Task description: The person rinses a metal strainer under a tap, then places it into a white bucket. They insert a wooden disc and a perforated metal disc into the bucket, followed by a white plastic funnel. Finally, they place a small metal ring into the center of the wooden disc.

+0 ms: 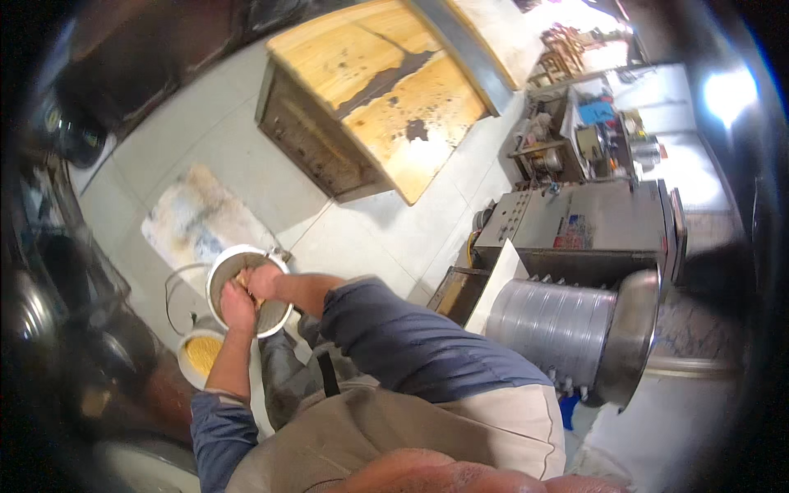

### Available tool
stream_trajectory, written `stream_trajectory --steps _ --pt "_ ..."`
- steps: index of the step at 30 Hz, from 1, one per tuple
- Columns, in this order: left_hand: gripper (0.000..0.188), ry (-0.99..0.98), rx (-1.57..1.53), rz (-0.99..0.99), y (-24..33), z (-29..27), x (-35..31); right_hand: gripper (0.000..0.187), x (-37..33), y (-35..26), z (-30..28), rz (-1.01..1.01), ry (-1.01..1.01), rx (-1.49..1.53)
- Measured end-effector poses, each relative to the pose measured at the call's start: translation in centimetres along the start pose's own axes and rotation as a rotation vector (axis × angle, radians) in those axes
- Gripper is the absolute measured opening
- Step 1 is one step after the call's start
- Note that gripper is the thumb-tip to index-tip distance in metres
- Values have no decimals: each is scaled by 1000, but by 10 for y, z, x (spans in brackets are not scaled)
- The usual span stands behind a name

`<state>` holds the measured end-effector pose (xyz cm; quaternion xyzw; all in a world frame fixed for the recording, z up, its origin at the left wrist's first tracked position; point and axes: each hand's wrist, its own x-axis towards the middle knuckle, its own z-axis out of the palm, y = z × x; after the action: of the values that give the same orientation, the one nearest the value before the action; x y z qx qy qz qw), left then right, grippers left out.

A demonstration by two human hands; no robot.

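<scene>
Right, I have both hands together over the white-rimmed bucket (211,287), the left hand (238,306) on the near side and the right hand (265,282) just beyond it, close enough that they look to be touching. Their fingers bunch near the middle of the opening, but from where I sit I cannot tell whether either hand is closed on something; what lies between them is too small and blurred. The bucket itself sits right under my grip, its round rim circling both hands, and it looks greyish brown inside, though I can't make out whether that is contents or the bare bottom. Just beside it, nearer the body and to the left of the grip, I see a smaller white tub (187,372) with something yellow (202,353) in it, perhaps grainy. Beyond the hands a stained mat (205,218) lies on the floor, and farther ahead, to the right of the grip, stands a table (386,78) with a worn wooden top. Well off to the right of my hands is a ridged metal drum (555,329)
</scene>
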<state>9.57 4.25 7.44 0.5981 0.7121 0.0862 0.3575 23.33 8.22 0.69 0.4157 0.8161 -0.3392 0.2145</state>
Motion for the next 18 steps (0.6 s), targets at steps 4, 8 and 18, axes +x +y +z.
stream_trajectory --steps 4,8,18 --pt "109 -25 431 201 2 10 -4 65 -21 -13 -21 -39 203 -62" --pt "103 40 446 308 17 10 -10 48 -73 -15 -27 19 407 164" --pt "111 48 216 245 28 -16 -16 62 -210 -11 -31 333 577 1152"
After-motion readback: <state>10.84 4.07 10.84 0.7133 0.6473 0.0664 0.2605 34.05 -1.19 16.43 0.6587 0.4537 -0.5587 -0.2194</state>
